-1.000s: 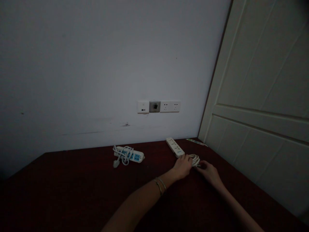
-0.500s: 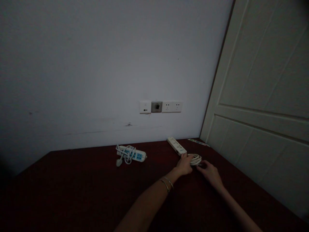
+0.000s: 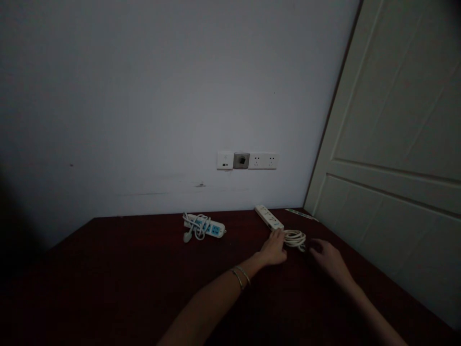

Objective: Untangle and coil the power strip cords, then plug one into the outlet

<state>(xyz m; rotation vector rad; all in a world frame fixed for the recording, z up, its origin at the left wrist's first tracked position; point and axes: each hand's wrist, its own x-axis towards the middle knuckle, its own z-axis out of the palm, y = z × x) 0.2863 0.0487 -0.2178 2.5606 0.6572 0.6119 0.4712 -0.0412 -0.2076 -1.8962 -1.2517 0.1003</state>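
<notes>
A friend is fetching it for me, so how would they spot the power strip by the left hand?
Find the double wall socket, then look down to the dark red tabletop. The power strip slants from near the wall towards the left hand. Unlike the other strip, it has white sockets, not blue, and no cord tangled over it.

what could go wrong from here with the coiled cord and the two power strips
The coiled cord might spread loose: the right hand is apart from it, and I can't make out a tie.

The left hand, at the near end of the plain white power strip, could nudge that strip askew.

The blue-socketed power strip has its own cord looped loosely over it, which might snag if lifted.
</notes>
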